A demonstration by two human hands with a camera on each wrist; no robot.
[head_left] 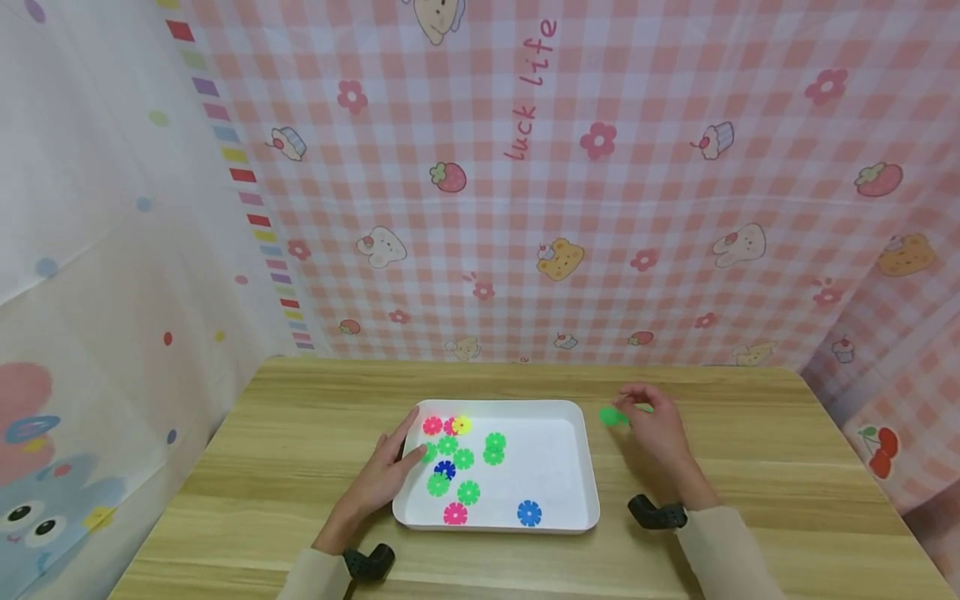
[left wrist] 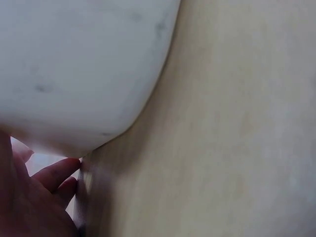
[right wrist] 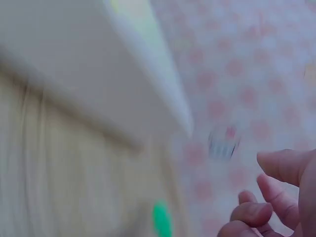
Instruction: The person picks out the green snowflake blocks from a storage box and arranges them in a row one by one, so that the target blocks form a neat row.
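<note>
A white tray (head_left: pixel 543 467) lies on the table with several notched plastic discs inside. Most are green, like the green disc (head_left: pixel 468 492); pink, yellow and blue ones lie among them. My left hand (head_left: pixel 386 471) grips the tray's left side, thumb over the rim and fingers along the outside. In the left wrist view, the fingers of that hand (left wrist: pixel 44 195) touch the tray wall (left wrist: pixel 84 84). Right of the tray, my right hand (head_left: pixel 656 429) is over green pieces (head_left: pixel 610 416), which it partly hides. The right wrist view shows its thumb and fingers apart, with nothing between them.
The wooden table (head_left: pixel 315 425) extends on both sides of the tray. A pink checked curtain (head_left: pixel 510 208) hangs behind its back edge. A white patterned curtain (head_left: pixel 120 250) hangs to the left. Black camera mounts (head_left: pixel 656 512) are worn on both wrists.
</note>
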